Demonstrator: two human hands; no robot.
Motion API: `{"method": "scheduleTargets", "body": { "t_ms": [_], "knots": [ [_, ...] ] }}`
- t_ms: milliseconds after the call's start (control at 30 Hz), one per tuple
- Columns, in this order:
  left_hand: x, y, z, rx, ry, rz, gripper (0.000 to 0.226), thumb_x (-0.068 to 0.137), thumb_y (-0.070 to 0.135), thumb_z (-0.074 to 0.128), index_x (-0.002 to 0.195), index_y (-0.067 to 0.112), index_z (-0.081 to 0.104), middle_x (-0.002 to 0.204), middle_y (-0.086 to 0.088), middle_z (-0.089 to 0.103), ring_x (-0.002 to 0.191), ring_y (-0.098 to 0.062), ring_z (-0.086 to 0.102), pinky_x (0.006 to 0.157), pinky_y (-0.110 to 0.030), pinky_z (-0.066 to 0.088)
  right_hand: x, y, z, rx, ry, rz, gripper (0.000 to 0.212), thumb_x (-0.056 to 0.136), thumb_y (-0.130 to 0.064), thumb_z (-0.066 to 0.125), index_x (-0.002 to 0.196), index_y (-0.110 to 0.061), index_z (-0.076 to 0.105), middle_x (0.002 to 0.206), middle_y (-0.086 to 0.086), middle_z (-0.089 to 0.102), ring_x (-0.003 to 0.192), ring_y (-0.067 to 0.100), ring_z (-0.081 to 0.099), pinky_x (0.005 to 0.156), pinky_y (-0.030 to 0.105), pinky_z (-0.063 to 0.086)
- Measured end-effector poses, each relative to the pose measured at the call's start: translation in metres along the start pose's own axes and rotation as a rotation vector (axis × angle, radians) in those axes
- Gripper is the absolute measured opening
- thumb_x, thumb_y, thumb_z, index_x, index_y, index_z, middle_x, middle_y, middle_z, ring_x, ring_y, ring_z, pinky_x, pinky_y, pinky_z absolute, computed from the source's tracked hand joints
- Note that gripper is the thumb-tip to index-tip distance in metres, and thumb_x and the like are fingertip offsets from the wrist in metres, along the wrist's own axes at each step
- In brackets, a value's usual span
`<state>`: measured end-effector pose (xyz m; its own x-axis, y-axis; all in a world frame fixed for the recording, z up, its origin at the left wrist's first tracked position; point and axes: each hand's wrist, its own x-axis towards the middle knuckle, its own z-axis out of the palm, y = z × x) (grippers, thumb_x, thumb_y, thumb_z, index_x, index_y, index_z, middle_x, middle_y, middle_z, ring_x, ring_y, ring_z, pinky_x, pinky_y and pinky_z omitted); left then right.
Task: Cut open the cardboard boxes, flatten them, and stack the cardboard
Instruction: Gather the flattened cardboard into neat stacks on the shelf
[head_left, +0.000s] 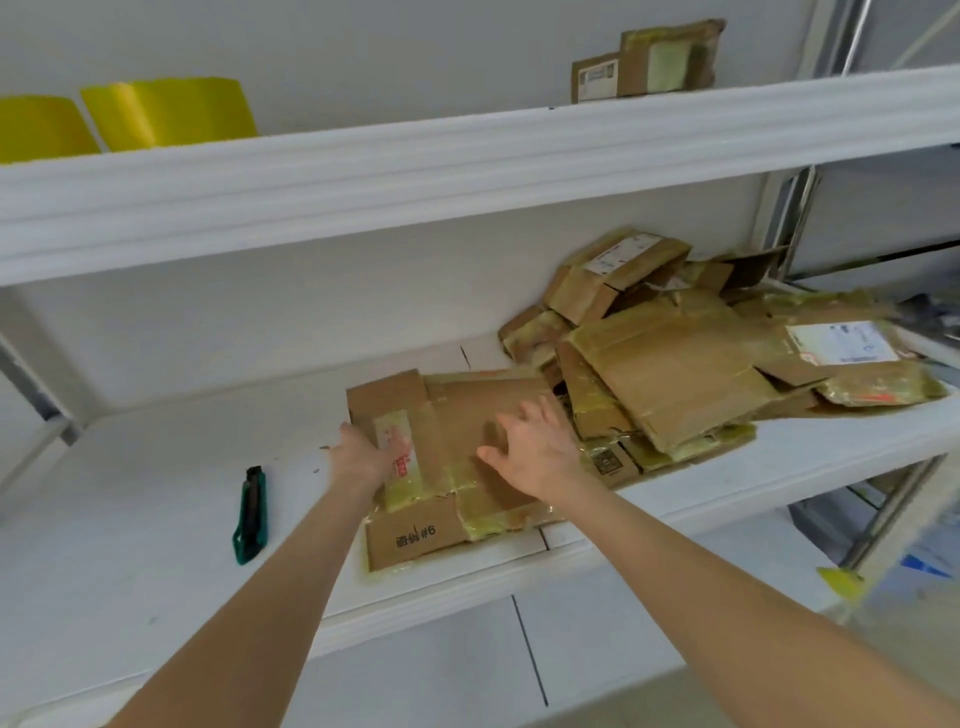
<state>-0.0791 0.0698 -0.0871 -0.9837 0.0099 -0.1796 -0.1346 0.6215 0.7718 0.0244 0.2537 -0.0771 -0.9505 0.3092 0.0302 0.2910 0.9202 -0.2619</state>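
Two hands work on one flattened box (457, 415) in the head view, at the middle of the frame, on the white shelf (130, 545). The right hand (535, 447) lies released, fingers spread, palm down on the brown panel, likely to press the folds flat. The left hand (363, 454) rests over the taped, labelled flap at the box's left edge; blur hides whether it presses or pinches, so I cannot tell. At lower left the green utility knife (252, 514) lies apart from both hands, seemingly set aside because cutting on this box is done. Right of centre, just beside the box, sits the pile of flattened cardboard (675, 374), probably where this piece goes. One uncut box (649, 62) waits on the upper shelf (467, 156)
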Motion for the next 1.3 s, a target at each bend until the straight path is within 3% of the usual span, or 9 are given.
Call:
{"method": "scheduleTargets", "body": {
  "t_ms": [100, 333, 500, 700, 833, 933, 1033, 1167, 1300],
  "knots": [
    [-0.016, 0.006, 0.024, 0.419, -0.069, 0.111, 0.064, 0.088, 0.043, 0.061, 0.141, 0.015, 0.039, 0.145, -0.018, 0.037, 0.129, -0.034, 0.042, 0.102, -0.049, 0.042, 0.006, 0.014, 0.014, -0.024, -0.195, -0.034, 0.067, 0.092, -0.059, 0.046, 0.147, -0.023, 0.035, 0.159, 0.01, 0.015, 0.148, 0.034, -0.001, 0.116, 0.052, 0.019],
    [-0.007, 0.01, 0.075, 0.576, -0.154, 0.219, 0.046, 0.101, 0.036, 0.036, 0.143, 0.02, 0.04, 0.148, -0.013, 0.037, 0.131, -0.032, 0.041, 0.108, -0.049, 0.035, 0.021, 0.025, 0.031, -0.129, -0.305, -0.106, 0.058, 0.096, -0.053, 0.04, 0.147, -0.026, 0.035, 0.157, 0.009, 0.022, 0.144, 0.034, 0.017, 0.113, 0.05, 0.022],
    [-0.005, 0.059, 0.108, 0.279, 0.044, 0.302, 0.042, 0.1, 0.026, 0.042, 0.14, 0.014, 0.044, 0.142, -0.016, 0.042, 0.123, -0.035, 0.049, 0.101, -0.042, 0.039, 0.03, 0.058, 0.001, 0.055, -0.071, -0.146, 0.034, 0.099, -0.03, 0.045, 0.131, -0.024, 0.054, 0.13, 0.004, 0.049, 0.121, 0.027, 0.047, 0.093, 0.039, 0.046],
    [-0.013, 0.139, 0.167, 0.178, -0.048, 0.367, 0.054, 0.095, 0.035, 0.053, 0.14, 0.009, 0.042, 0.138, -0.015, 0.047, 0.119, -0.033, 0.053, 0.096, -0.038, 0.043, 0.056, 0.131, -0.056, 0.125, 0.264, -0.054, 0.037, 0.096, -0.026, 0.049, 0.132, -0.027, 0.052, 0.132, 0.003, 0.048, 0.12, 0.023, 0.04, 0.096, 0.038, 0.045],
    [-0.028, 0.174, 0.217, 0.115, -0.158, 0.283, 0.073, 0.086, 0.049, 0.063, 0.139, 0.005, 0.039, 0.133, -0.013, 0.052, 0.118, -0.029, 0.053, 0.093, -0.035, 0.046, 0.068, 0.203, -0.079, 0.045, 0.269, 0.087, 0.051, 0.093, -0.037, 0.053, 0.141, -0.027, 0.04, 0.143, 0.008, 0.037, 0.128, 0.028, 0.037, 0.102, 0.04, 0.041],
    [-0.037, 0.19, 0.242, 0.048, -0.185, 0.162, 0.068, 0.084, 0.04, 0.069, 0.137, 0.007, 0.041, 0.129, -0.01, 0.056, 0.111, -0.025, 0.056, 0.087, -0.028, 0.046, 0.075, 0.264, -0.099, 0.018, 0.253, 0.249, 0.061, 0.091, -0.045, 0.055, 0.144, -0.024, 0.034, 0.146, 0.013, 0.032, 0.132, 0.034, 0.033, 0.103, 0.045, 0.036],
    [-0.04, 0.204, 0.254, -0.135, -0.135, 0.023, 0.062, 0.081, 0.025, 0.075, 0.131, 0.004, 0.044, 0.121, -0.012, 0.058, 0.107, -0.028, 0.058, 0.091, -0.039, 0.051, 0.081, 0.314, -0.108, 0.061, 0.144, 0.344, 0.068, 0.088, -0.054, 0.057, 0.143, -0.023, 0.033, 0.147, 0.014, 0.03, 0.133, 0.037, 0.033, 0.104, 0.051, 0.034],
    [-0.052, 0.221, 0.26, -0.308, -0.1, -0.026, 0.047, 0.081, 0.007, 0.072, 0.123, 0.004, 0.052, 0.105, -0.01, 0.064, 0.096, -0.029, 0.063, 0.088, -0.045, 0.054, 0.085, 0.339, -0.101, 0.093, 0.006, 0.298, 0.065, 0.088, -0.059, 0.052, 0.141, -0.023, 0.038, 0.145, 0.012, 0.035, 0.13, 0.038, 0.038, 0.1, 0.051, 0.042],
    [-0.053, 0.249, 0.238, -0.517, 0.037, 0.059, 0.039, 0.089, -0.002, 0.057, 0.127, 0.006, 0.056, 0.092, -0.008, 0.066, 0.088, -0.029, 0.067, 0.083, -0.044, 0.056, 0.091, 0.344, -0.111, 0.205, 0.097, 0.258, 0.079, 0.082, -0.068, 0.055, 0.144, -0.022, 0.034, 0.146, 0.014, 0.034, 0.132, 0.037, 0.036, 0.101, 0.05, 0.04]
  ]
}}
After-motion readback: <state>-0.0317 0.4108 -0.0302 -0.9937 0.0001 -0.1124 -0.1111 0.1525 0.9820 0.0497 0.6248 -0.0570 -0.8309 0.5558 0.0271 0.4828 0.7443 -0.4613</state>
